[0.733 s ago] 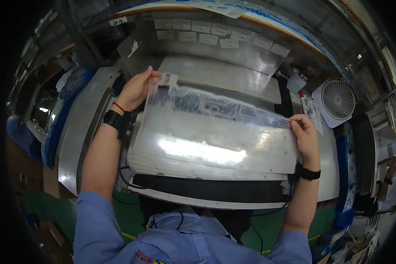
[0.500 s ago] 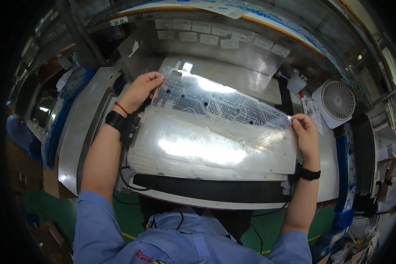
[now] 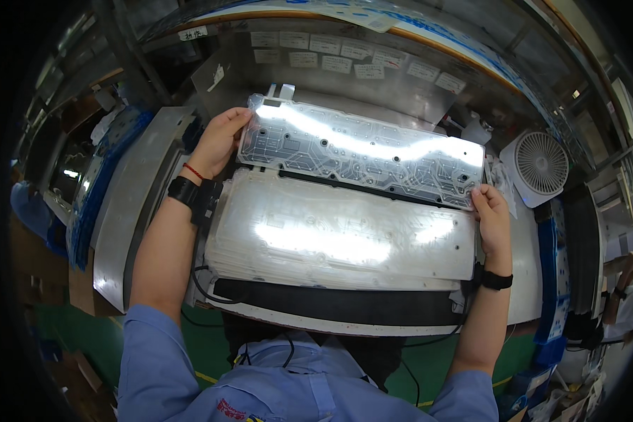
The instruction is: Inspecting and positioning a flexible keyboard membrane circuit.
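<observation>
A thin, see-through keyboard membrane (image 3: 359, 148) with printed circuit lines, small holes and two short tails at its top left is held up by its ends. My left hand (image 3: 220, 141) pinches its left end near the upper corner. At the lower right corner my right hand (image 3: 492, 211) grips it between thumb and fingers. Just below it lies a stack of pale, translucent sheets (image 3: 309, 218), their edges slightly uneven at the lower left. Bright glare covers part of the membrane and of the stack.
A white fan (image 3: 539, 162) stands at the right, by a plastic bottle (image 3: 475, 131). Paper labels (image 3: 324, 44) line the metal back wall. Flat metal plates (image 3: 133, 204) and blue trays (image 3: 105, 176) are at the left. A black mat (image 3: 330, 300) edges the bench front.
The membrane has flattened out and its right side has risen, showing more of its face and uncovering the stack's far edge. My left hand has shifted slightly left and up.
</observation>
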Demonstrator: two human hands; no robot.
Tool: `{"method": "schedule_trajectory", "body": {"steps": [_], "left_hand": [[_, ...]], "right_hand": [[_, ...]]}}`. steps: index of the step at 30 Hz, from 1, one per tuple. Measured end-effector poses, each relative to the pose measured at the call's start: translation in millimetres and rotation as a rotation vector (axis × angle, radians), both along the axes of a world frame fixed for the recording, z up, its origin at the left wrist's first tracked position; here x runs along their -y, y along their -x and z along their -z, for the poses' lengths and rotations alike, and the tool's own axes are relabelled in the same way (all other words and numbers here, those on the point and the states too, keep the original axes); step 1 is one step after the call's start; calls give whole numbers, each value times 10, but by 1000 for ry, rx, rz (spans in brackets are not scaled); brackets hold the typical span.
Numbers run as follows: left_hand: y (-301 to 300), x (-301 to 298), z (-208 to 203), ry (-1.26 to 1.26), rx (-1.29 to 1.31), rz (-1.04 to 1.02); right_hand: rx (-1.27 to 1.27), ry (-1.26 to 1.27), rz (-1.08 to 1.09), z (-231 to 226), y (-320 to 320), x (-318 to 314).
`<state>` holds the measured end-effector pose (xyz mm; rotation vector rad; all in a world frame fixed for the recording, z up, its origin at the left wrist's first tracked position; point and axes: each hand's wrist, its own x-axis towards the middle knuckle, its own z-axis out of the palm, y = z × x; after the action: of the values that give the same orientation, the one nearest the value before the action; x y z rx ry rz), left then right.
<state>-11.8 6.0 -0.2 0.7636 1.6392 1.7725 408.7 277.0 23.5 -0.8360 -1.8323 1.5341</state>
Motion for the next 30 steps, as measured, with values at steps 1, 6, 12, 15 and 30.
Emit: {"method": "schedule_trajectory", "body": {"steps": [1, 6, 12, 15, 30], "left_hand": [[-8, -4, -4, -1, -7, -1], [43, 17, 14, 16, -1, 16], [47, 11, 30, -7, 19, 15], [33, -2, 37, -18, 7, -19], [-34, 46, -98, -82, 110, -10]], "right_hand": [[-8, 0, 11, 0, 14, 14], [23, -53, 35, 10, 2, -9], [12, -66, 35, 16, -1, -23], [-3, -57, 30, 24, -11, -40], [-159, -21, 79, 25, -25, -48]]}}
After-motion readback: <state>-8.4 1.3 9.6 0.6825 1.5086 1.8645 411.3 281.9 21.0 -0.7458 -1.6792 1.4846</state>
